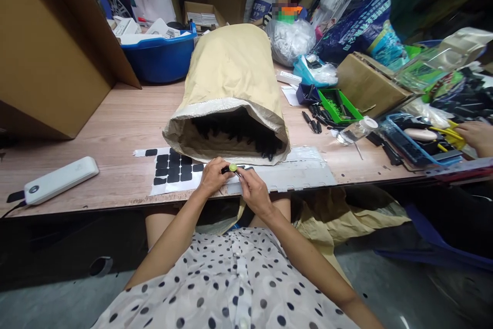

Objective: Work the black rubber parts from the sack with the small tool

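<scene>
My left hand (pixel 213 176) is closed round a small black part (pixel 225 169) at the table's front edge. Close beside it, my right hand (pixel 254 190) pinches a thin, dark tool-like piece whose kind I cannot make out. A small yellow-green round end (pixel 232 167) shows between the two hands. Just behind them lies a large tan sack (pixel 233 62), its mouth facing me, with many black parts (pixel 239 129) inside. Left of my hands is a white sheet with black rounded-square stickers (pixel 174 167).
A white power bank (pixel 61 180) lies at left near a cardboard box (pixel 50 52). Behind stands a blue basin (pixel 157 57). At right are a green tray (pixel 339 105), a clear bottle (pixel 356 131) and a blue basket (pixel 419 139), with another person's hand (pixel 475 136) beside it.
</scene>
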The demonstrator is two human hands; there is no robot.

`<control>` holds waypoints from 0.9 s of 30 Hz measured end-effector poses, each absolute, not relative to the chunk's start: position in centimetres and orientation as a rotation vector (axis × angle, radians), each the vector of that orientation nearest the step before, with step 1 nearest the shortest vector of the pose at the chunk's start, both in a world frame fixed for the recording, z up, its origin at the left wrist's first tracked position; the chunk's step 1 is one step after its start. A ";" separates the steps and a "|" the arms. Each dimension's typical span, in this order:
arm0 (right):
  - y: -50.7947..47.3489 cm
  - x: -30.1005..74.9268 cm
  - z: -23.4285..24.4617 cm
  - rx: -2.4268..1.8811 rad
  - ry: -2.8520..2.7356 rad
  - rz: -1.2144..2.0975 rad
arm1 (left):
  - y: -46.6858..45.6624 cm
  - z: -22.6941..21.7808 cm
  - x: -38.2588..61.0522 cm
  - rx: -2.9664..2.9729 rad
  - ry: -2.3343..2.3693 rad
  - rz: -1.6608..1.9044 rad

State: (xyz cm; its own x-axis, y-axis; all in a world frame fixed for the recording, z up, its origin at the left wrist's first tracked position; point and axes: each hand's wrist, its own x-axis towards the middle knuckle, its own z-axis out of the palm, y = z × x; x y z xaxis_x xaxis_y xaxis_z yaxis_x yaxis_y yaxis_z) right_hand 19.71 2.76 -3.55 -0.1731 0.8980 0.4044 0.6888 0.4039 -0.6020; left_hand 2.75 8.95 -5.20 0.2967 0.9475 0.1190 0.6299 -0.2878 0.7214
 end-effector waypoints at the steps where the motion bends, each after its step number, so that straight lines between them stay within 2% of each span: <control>1: 2.9 19.8 -3.7 -1.347 -1.922 0.373 | 8.9 -5.2 2.8 2.006 1.403 0.748; 7: 5.9 21.5 -4.3 -1.436 -1.857 0.206 | 8.8 -5.2 3.0 2.012 1.403 0.799; 14: 8.5 22.5 -6.2 -1.667 -2.055 -0.135 | 8.7 -5.0 2.8 2.056 1.396 0.795; 19: 8.2 22.0 -6.4 -1.710 -2.119 -0.245 | 8.7 -4.8 2.6 2.107 1.366 0.814; 23: 8.1 21.9 -6.2 -1.726 -2.145 -0.275 | 5.8 -3.6 1.9 2.146 1.176 0.846; 27: 8.1 21.9 -6.3 -1.731 -2.140 -0.296 | 0.6 -3.4 0.8 2.121 1.003 0.626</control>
State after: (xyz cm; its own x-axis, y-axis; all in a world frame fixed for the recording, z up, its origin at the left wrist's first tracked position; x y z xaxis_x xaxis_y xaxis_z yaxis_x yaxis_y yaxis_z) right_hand 21.86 8.10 -6.31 -0.1762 0.8947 0.4105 0.9725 0.2228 -0.0683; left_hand 0.83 0.58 -3.35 0.5837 0.8022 0.1254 0.4645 -0.4566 0.7588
